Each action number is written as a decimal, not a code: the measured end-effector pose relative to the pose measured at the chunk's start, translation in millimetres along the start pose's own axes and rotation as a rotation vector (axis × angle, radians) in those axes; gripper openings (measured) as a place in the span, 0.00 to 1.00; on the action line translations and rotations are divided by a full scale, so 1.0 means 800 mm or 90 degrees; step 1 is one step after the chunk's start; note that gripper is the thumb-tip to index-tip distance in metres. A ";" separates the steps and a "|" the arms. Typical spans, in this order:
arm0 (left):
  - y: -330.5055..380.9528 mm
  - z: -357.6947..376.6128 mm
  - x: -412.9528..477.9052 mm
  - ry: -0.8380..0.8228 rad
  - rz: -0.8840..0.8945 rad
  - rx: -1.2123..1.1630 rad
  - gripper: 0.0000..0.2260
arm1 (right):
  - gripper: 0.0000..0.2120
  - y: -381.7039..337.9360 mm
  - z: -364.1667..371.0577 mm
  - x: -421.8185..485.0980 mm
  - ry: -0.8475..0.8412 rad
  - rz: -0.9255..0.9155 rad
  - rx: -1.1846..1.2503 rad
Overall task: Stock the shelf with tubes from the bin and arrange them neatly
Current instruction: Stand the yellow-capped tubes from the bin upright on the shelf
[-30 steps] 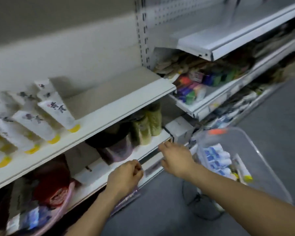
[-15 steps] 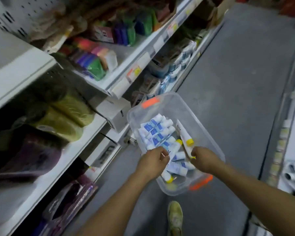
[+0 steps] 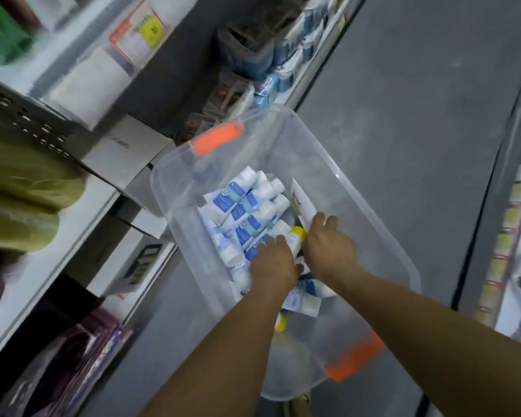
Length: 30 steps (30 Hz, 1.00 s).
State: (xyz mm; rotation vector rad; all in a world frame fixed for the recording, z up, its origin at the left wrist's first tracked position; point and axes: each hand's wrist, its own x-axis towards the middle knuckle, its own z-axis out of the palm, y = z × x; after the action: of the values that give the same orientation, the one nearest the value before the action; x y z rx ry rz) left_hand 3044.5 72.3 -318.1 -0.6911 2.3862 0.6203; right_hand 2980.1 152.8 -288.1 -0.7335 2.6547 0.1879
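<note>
A clear plastic bin (image 3: 358,224) with orange handles stands on the floor by the shelving. It holds several blue-and-white tubes (image 3: 238,206) and white tubes with yellow caps. Both my hands are down inside it. My left hand (image 3: 272,266) lies knuckles up on the blue-and-white tubes, and its fingertips are hidden among them. My right hand (image 3: 328,245) has its fingers curled over the lower end of a flat white tube (image 3: 303,200) that leans on the bin's right side. A yellow-capped tube (image 3: 295,237) lies between the two hands.
Shelving runs along the left, with a white shelf edge (image 3: 57,251), cardboard boxes (image 3: 127,155), green-yellow goods (image 3: 21,200) and purple packs (image 3: 97,335). Grey floor (image 3: 403,100) stretches ahead. A second rack (image 3: 503,236) lines the right edge.
My view swung from the shelf with white tubes down to the bin. Both hands moved from the shelf edge into the bin and reached further in among the tubes.
</note>
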 end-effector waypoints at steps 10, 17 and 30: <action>-0.001 -0.002 0.002 0.003 0.021 0.059 0.21 | 0.15 -0.006 0.000 0.024 -0.028 -0.066 -0.132; -0.014 -0.048 -0.051 -0.066 0.000 -0.247 0.14 | 0.28 0.006 -0.025 -0.014 -0.173 0.141 0.252; -0.076 -0.177 -0.259 -0.207 -0.118 -0.971 0.23 | 0.07 -0.020 -0.165 -0.145 -0.351 0.179 0.933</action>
State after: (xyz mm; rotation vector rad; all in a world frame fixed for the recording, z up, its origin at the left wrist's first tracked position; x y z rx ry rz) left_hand 3170.5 14.6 -100.0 -1.1899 1.1585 2.2411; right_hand 3037.4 163.3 -121.6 0.1844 1.6506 -1.1602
